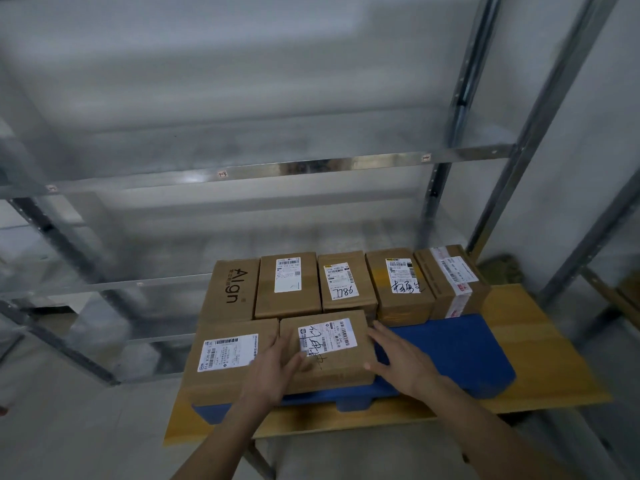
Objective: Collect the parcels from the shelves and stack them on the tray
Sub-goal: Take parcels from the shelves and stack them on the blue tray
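Currently both hands sit at lower centre of the frame on one parcel [327,351]. Left hand [273,370] lies flat on its top, fingers straight and spread; right hand [398,358] presses its right side, fingers extended. That parcel rests on the blue tray [460,351], front row, touching a labelled box [228,358] to its left. Five more boxes [343,284] line the back row. Tray sits on a yellow table [540,344].

wooden table [540,344], white wall [588,133]
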